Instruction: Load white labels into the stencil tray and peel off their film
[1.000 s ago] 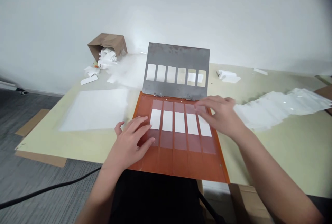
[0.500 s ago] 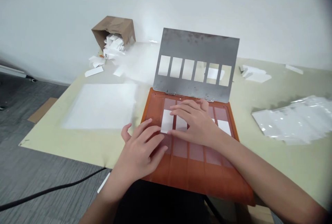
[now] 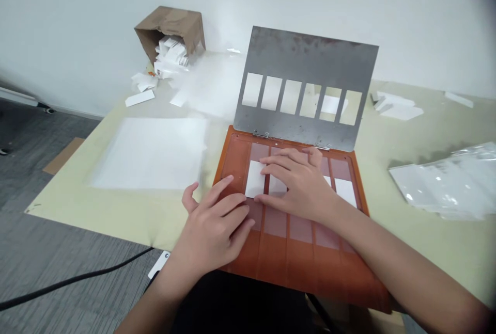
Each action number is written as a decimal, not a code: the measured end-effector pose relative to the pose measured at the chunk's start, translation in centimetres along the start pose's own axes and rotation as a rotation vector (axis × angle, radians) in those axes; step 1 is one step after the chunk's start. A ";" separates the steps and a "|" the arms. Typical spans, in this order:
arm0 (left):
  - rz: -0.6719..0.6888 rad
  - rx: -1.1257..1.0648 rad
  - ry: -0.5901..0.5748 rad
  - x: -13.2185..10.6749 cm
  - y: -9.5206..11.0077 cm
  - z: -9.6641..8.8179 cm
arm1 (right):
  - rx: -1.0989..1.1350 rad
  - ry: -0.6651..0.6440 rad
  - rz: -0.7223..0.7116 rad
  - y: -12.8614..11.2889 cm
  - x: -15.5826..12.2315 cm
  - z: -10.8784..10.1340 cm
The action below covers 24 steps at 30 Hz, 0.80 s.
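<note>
An orange-brown board [image 3: 240,161] with shallow slots lies in front of me, its hinged grey metal plate [image 3: 310,55] with rectangular windows raised at the back. White cards lie in a row of the slots. My left hand [image 3: 215,228] is open, fingers spread, with fingertips at the lower left corner of the leftmost white card [image 3: 254,179]. My right hand [image 3: 300,184] reaches over the board with its fingers apart; its fingertips touch or hover at that card's right edge. It partly hides the neighbouring cards. Another white card [image 3: 346,192] shows at the right.
Left of the board lies a stack of translucent sheets [image 3: 151,153]. Behind it, a cardboard box [image 3: 182,16] on its side spills white pieces. Clear-wrapped white packets [image 3: 445,184] and loose white pieces [image 3: 399,107] are on the right. A black cable [image 3: 77,285] runs at lower left.
The camera view has shifted slightly, so the board and plate appear a little farther right. Both hands keep nearly the same places around the leftmost card.
</note>
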<state>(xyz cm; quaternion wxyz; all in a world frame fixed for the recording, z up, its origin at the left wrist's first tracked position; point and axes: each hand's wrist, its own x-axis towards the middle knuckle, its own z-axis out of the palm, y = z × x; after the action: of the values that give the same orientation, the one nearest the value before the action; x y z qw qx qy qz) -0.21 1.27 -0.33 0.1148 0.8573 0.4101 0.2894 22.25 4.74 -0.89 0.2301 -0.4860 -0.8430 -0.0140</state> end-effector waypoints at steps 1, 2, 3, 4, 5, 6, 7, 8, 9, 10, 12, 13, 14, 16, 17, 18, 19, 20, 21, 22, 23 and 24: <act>0.001 0.002 0.001 0.0 0.0 0.0 | -0.001 0.003 0.000 0.0 0.0 0.0; 0.003 0.004 0.001 0.1 0.0 -0.1 | -0.002 0.005 -0.001 0.0 0.0 0.1; 0.004 0.007 -0.001 0.1 0.0 -0.1 | -0.004 0.006 -0.002 -0.1 0.0 0.1; 0.008 0.013 -0.004 0.1 0.0 -0.1 | -0.006 0.006 -0.003 -0.1 0.0 0.1; 0.013 0.021 -0.007 0.1 0.0 -0.2 | -0.006 0.005 -0.003 -0.1 0.0 0.1; 0.017 0.029 -0.012 0.1 0.0 -0.2 | -0.006 0.003 -0.003 -0.1 0.0 0.1; 0.021 0.036 -0.016 0.1 0.0 -0.2 | -0.006 0.002 -0.001 -0.2 0.0 0.1; 0.022 0.039 -0.016 0.0 0.0 -0.2 | -0.007 0.002 0.001 -0.2 0.0 0.1; 0.022 0.039 -0.014 0.0 0.0 -0.2 | -0.008 0.002 0.003 -0.2 0.0 0.1; 0.021 0.036 -0.010 -0.1 0.0 -0.1 | -0.009 0.001 0.005 -0.2 0.0 0.1; 0.017 0.031 -0.006 -0.1 0.0 -0.1 | -0.012 -0.002 0.007 -0.2 0.0 0.1; 0.017 0.032 -0.005 -0.1 0.0 0.0 | -0.014 -0.002 0.006 -0.2 0.0 0.0; 0.017 0.035 -0.008 0.0 0.0 0.0 | -0.016 -0.004 0.005 -0.2 0.0 0.0; 0.023 0.047 -0.017 0.0 -0.1 0.1 | -0.018 -0.008 0.006 -0.3 0.0 0.0; 0.025 0.052 -0.020 0.1 -0.1 0.1 | -0.019 -0.009 0.007 -0.3 0.0 0.0; 0.027 0.056 -0.022 0.1 -0.2 0.1 | -0.019 -0.009 0.007 -0.3 0.0 0.0; 0.028 0.057 -0.021 0.1 -0.2 0.1 | -0.019 -0.007 0.006 -0.3 0.0 0.0; 0.028 0.056 -0.020 0.1 -0.2 0.1 | -0.018 -0.004 0.005 -0.3 0.0 0.0; 0.029 0.055 -0.019 0.1 -0.2 0.1 | -0.018 -0.003 0.004 -0.3 0.0 0.0; 0.029 0.056 -0.020 0.1 -0.1 0.0 | -0.017 -0.002 0.004 -0.3 0.0 0.0; 0.029 0.057 -0.024 0.1 -0.1 0.0 | -0.017 -0.003 0.005 -0.3 0.0 0.0; 0.029 0.059 -0.027 0.1 0.0 -0.1 | -0.018 -0.004 0.005 -0.3 0.0 0.0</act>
<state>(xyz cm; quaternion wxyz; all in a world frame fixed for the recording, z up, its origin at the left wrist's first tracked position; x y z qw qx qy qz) -0.24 1.35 -0.28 0.0905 0.8699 0.4045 0.2673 21.98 4.57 -0.79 0.2239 -0.4902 -0.8421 -0.0200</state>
